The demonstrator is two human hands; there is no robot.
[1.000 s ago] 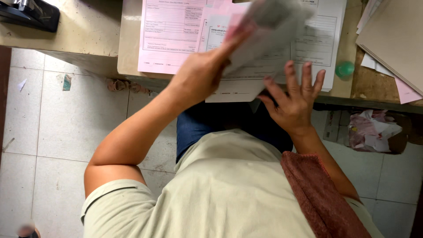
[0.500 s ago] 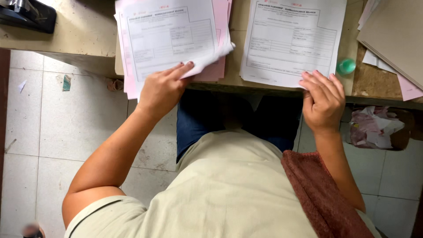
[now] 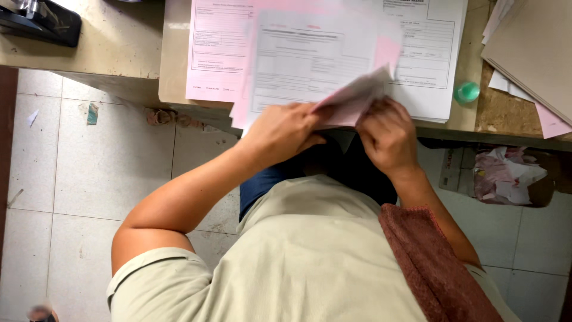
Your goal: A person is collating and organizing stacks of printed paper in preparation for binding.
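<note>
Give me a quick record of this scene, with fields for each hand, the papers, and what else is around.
left hand: grips the lower edge of the lifted sheets
right hand: pinches the same sheets beside it
lifted sheets: pink and white forms, bent upward
paper stacks: printed forms, pink and white, on the desk
green cap: on the desk, right of the forms
brown folder: far right
black stapler: top left
waste bin: crumpled paper inside

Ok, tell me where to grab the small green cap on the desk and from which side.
Pinch the green cap across its round sides, coming from above. It seems to sit low and flat on bare desk, in a narrow gap between the white form stack and the brown folders, so a sideways approach looks crowded. A fingertip pinch is probably enough.
</note>
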